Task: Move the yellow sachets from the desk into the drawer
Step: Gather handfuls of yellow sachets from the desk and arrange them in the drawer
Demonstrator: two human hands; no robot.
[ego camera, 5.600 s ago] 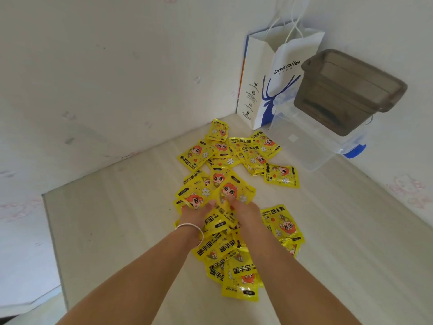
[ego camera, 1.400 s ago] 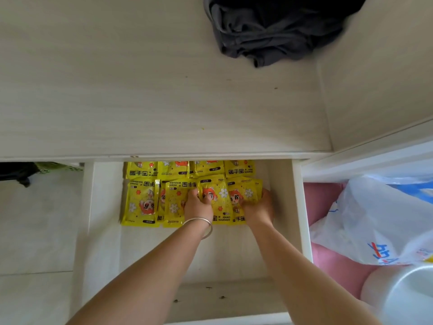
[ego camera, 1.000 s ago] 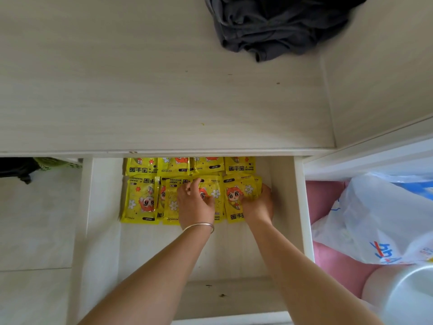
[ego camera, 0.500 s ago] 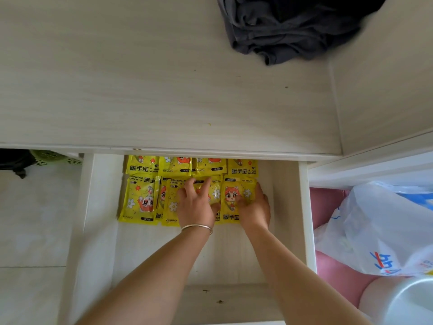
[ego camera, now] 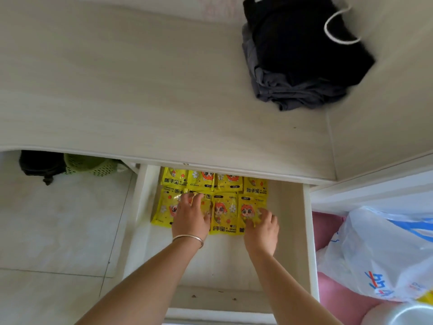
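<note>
The white drawer (ego camera: 307, 231) is pulled out below the desk edge. Several yellow sachets (ego camera: 225, 214) with a cartoon face lie flat in two rows at its back. My left hand (ego camera: 191, 216), a bangle on its wrist, rests flat with fingers spread on the sachets in the front row's left part. My right hand (ego camera: 262, 228) lies on the rightmost front sachet, fingers loosely bent, gripping nothing. The desk top (ego camera: 117, 90) above shows no sachets in this view.
A dark folded cloth pile (ego camera: 302, 55) with a white cord sits on the desk at the upper right. A white plastic bag (ego camera: 384, 254) on something pink lies right of the drawer. A green basket (ego camera: 91, 164) and a black object stand on the floor at left.
The view went from the desk's sachet pile to the drawer. Within the last second both hands shifted slightly over the front row, pressing it flat; the left fingers have spread wider.
</note>
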